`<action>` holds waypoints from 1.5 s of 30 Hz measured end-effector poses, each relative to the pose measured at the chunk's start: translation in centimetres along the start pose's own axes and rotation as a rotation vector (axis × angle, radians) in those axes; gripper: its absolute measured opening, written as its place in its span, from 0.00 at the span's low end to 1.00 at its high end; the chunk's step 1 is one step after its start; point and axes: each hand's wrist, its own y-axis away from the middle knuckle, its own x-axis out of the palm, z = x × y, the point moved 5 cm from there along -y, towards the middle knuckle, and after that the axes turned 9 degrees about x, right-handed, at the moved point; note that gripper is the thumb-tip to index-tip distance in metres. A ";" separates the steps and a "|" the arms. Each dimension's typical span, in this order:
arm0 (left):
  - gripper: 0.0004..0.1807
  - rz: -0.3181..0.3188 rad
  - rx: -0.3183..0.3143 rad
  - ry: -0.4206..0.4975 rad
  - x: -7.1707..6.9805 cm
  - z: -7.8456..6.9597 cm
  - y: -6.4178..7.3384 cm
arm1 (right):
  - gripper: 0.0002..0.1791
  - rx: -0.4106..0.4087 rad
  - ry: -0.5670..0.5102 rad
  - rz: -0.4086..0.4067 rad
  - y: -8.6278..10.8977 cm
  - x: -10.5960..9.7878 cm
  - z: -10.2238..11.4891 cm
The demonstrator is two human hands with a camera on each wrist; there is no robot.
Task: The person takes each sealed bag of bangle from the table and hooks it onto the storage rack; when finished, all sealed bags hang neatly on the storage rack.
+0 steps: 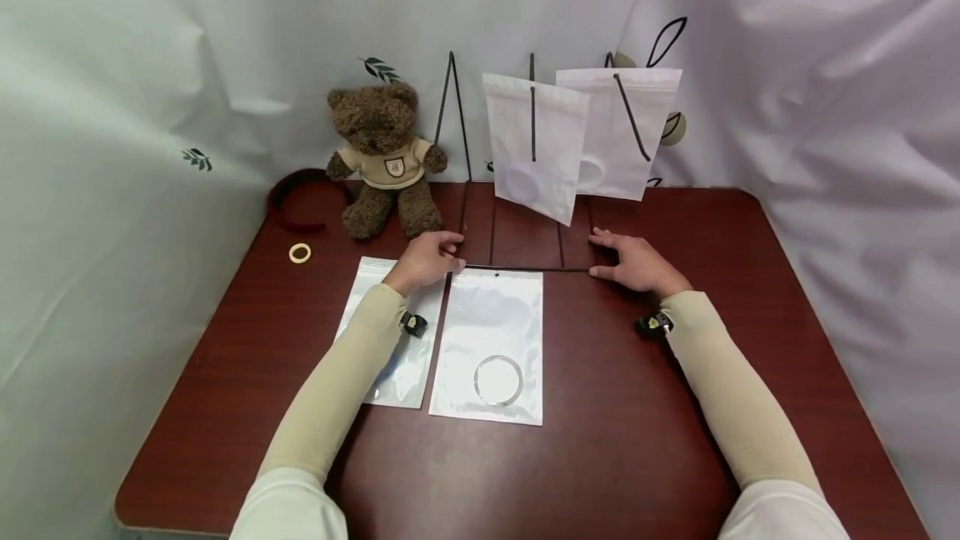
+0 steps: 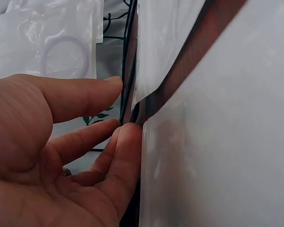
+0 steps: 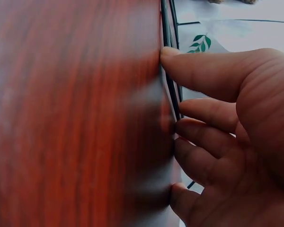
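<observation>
A black wire display rack (image 1: pixel 570 270) stands toward the back of the table, its front bar running between my hands. My left hand (image 1: pixel 426 260) is at the rack's front left corner, thumb apart from the lightly bent fingers. At the opposite corner is my right hand (image 1: pixel 637 263); its thumb (image 3: pixel 199 71) touches the wire and the fingertips rest along the side. From the rack's hooks hang two white zip bags, one on the middle hook (image 1: pixel 551 123) and another on the right hook (image 1: pixel 607 119), ring shapes showing through. The left hook carries nothing.
Two flat silvery zip bags lie before the rack: the nearer-to-centre bag (image 1: pixel 465 332) shows a round outline, the left bag (image 1: pixel 412 373) is partly under my forearm. A brown teddy bear (image 1: pixel 382 161), dark red headband (image 1: pixel 281 211) and cream ring (image 1: pixel 300 253) are at left.
</observation>
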 end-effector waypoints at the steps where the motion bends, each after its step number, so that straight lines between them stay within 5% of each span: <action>1: 0.28 -0.013 0.011 -0.002 -0.1 0.0 0.2 | 0.40 0.002 0.000 0.001 0.0 0.0 0.0; 7: 0.26 -0.066 0.060 -0.047 -0.3 -0.3 1.5 | 0.41 0.017 0.009 0.012 -0.1 0.1 0.0; 13: 0.24 -0.015 0.098 -0.083 0.1 -0.4 2.6 | 0.41 0.013 0.013 0.006 -0.1 0.0 0.1; 20: 0.26 0.077 0.173 -0.233 1.0 -0.9 3.2 | 0.41 0.012 0.007 0.013 -0.1 0.1 0.0; 30: 0.22 0.066 0.252 -0.381 1.8 -2.2 3.6 | 0.41 0.010 0.007 0.022 -0.1 0.0 -0.1; 34: 0.23 0.076 0.258 -0.328 1.9 -2.2 3.8 | 0.41 0.011 -0.001 0.023 0.0 0.0 -0.1; 45: 0.25 0.100 0.219 0.059 1.6 -0.8 3.7 | 0.41 0.003 -0.001 0.040 0.2 0.2 -0.2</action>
